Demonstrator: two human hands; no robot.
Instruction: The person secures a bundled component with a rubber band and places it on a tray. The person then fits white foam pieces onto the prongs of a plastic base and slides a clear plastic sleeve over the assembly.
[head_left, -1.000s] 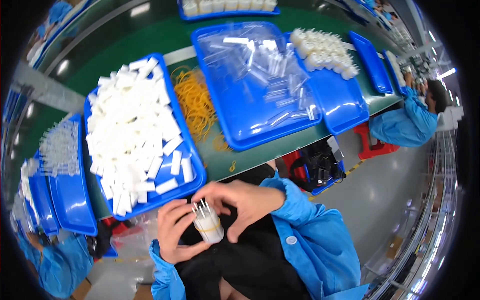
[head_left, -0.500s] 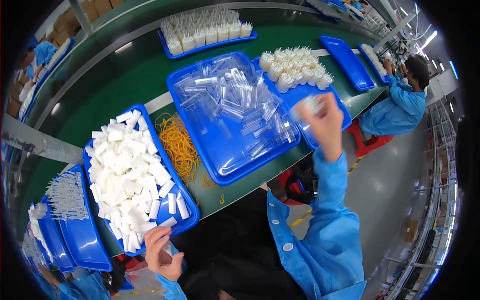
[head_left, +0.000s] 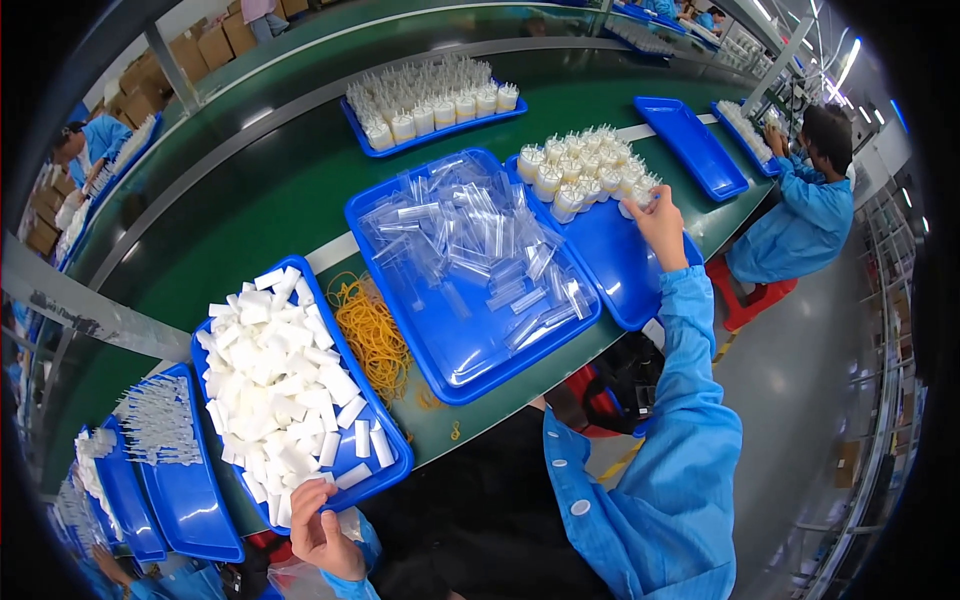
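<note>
At the right, my right hand (head_left: 660, 232) has its thumb and fingers closed on a white bundle (head_left: 634, 208) with thin tips on top, at the near end of a group of similar upright bundles (head_left: 585, 165). These stand in a blue tray (head_left: 618, 285). Over the near edge of another blue tray (head_left: 402, 478), heaped with short white foam-like pieces (head_left: 275, 385), my left hand (head_left: 322, 530) hovers with fingers curled but apart, and nothing shows in it. Between those trays, a larger blue tray (head_left: 450, 375) carries loose clear plastic sleeves (head_left: 465, 235).
Yellow rubber bands (head_left: 370, 325) lie between two trays. A tray of bundles (head_left: 440, 112) stands at the back. Further right is a bare blue tray (head_left: 690, 145), with a seated co-worker (head_left: 800, 215) beyond. Thin white parts (head_left: 160, 420) fill a tray at left, near a grey post (head_left: 90, 315).
My right hand, blurred before with a white bundle in the air, has moved up to the standing group and steadied there. The view has shifted slightly; my left hand stays by the foam tray.
</note>
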